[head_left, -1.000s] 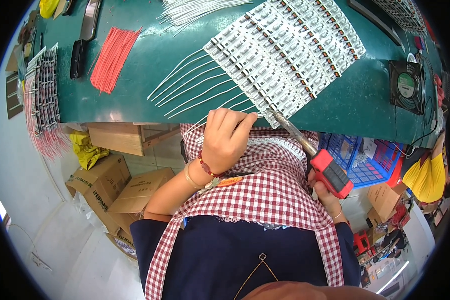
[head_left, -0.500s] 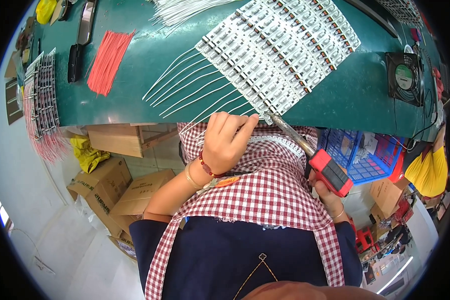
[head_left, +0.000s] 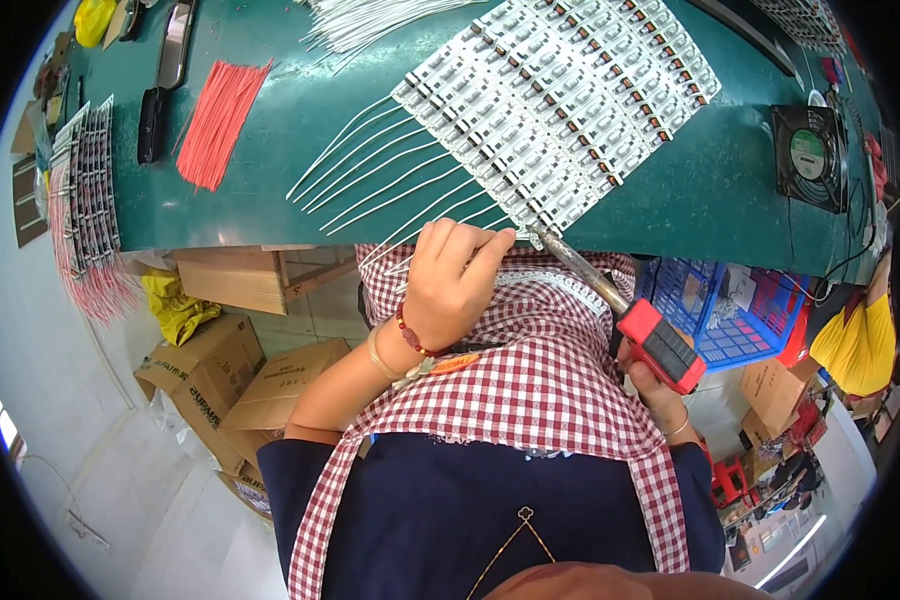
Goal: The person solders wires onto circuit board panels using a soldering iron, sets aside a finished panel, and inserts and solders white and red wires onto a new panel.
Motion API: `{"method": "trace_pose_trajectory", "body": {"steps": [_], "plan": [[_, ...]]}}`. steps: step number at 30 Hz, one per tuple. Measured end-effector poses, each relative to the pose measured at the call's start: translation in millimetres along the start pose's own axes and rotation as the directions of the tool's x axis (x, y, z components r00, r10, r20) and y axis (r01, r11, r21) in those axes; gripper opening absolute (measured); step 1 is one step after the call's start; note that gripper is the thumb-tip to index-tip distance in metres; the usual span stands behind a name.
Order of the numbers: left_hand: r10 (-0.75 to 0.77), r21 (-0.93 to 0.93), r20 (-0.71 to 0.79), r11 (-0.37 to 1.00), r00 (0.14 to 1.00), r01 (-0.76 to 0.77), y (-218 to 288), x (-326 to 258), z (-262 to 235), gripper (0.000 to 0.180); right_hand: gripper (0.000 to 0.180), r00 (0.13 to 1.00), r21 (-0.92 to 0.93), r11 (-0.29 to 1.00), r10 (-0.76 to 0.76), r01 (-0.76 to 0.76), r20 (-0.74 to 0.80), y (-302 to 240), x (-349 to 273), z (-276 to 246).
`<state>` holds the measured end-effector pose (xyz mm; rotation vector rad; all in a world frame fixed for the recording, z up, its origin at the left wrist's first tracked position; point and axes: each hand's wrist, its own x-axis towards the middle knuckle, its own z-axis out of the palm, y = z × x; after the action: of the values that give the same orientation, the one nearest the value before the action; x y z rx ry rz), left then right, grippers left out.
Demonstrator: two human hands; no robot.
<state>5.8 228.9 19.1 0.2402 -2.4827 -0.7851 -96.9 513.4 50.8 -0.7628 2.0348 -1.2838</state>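
since the earlier frames little has shifted: the left hand (head_left: 455, 280) has stayed at the near edge of the green worktop (head_left: 270, 150), and the soldering iron (head_left: 610, 300) has kept its tip by the same corner of the circuit boards (head_left: 560, 100). left hand is closed, its fingertips pinching a white wire (head_left: 410, 262) at the worktop edge, just beside the iron's tip. right hand (head_left: 660, 385) is wrapped around the red handle of the soldering iron, mostly hidden under it. white wires (head_left: 370, 175) fan out leftward from the boards across the worktop. a bundle of red wires (head_left: 215, 125) lies well to the left, and a small black fan (head_left: 810, 155) sits at the right end. cardboard boxes (head_left: 220, 385) stand on the floor below, and a blue basket (head_left: 730, 315) sits under the worktop on the right.
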Motion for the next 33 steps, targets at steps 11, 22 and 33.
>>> {"method": "trace_pose_trajectory", "body": {"steps": [11, 22, 33], "plan": [[-0.019, -0.026, -0.006, 0.999, 1.0, 0.019, -0.9, 1.3, 1.5, 0.028, 0.014, 0.997, -0.007, 0.997, 0.077, -0.077, -0.017, 2.7, -5.5, 0.7], [-0.047, -0.02, -0.039, 0.999, 0.998, 0.046, -0.2, 1.9, 3.1, 0.027, 0.01, 0.999, 0.005, 0.999, 0.042, -0.042, -0.001, 0.4, 2.2, 2.5], [-0.054, -0.013, -0.022, 0.998, 0.998, 0.054, 0.1, 1.7, 3.4, 0.029, 0.009, 0.997, -0.018, 0.997, 0.073, -0.073, -0.014, 1.1, -2.8, 2.3]]}}
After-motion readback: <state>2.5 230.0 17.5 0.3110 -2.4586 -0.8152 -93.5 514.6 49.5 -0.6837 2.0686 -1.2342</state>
